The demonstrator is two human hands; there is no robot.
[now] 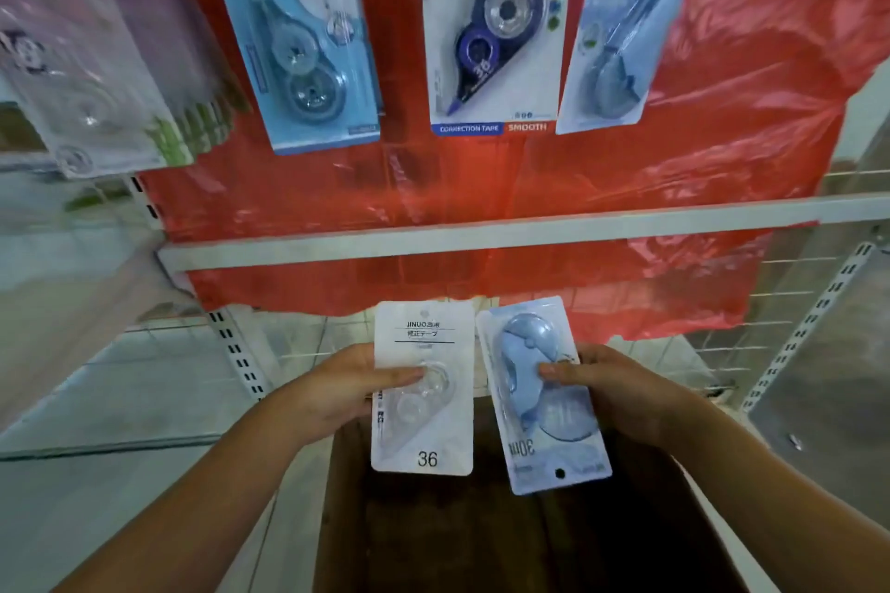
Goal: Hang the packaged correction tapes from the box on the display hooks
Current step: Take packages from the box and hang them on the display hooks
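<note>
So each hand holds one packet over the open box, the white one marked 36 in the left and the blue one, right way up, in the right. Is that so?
Nearly. The head view shows the blue packet upside down in the right hand: its hang hole sits at the bottom and its print reads inverted. The rest holds: the left hand holds the white packet marked 36, upright, both over the open box.

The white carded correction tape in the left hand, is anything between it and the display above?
Nothing visible blocks it. The white carded correction tape, gripped by the left hand, has open space above; only the grey shelf rail crosses behind, against the red plastic backing.
</note>
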